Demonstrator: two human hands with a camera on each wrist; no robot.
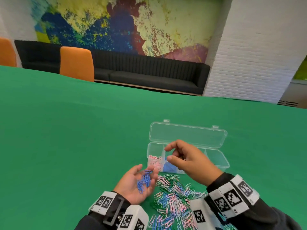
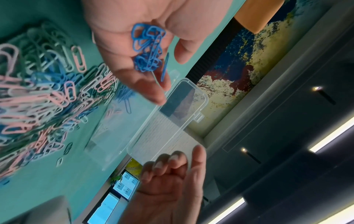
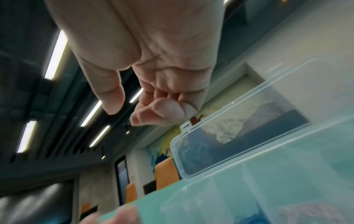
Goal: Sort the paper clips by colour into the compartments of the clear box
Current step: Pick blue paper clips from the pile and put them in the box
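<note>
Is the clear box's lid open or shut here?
Open: the lid stands tilted back behind the box, leaving the compartments uncovered.

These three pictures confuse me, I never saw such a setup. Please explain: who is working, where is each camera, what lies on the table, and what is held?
No machine works here: a person uses two bare hands. The wide picture comes from a camera on the head; the other two come from cameras on each wrist, looking along the fingers. On the green table stands a clear box with its lid open; pink clips fill its left compartment and blue ones lie in the next. A mixed pile of paper clips lies in front. The left hand, palm up, carries blue paper clips. The right hand hovers over the box with curled fingers that hold nothing visible.
</note>
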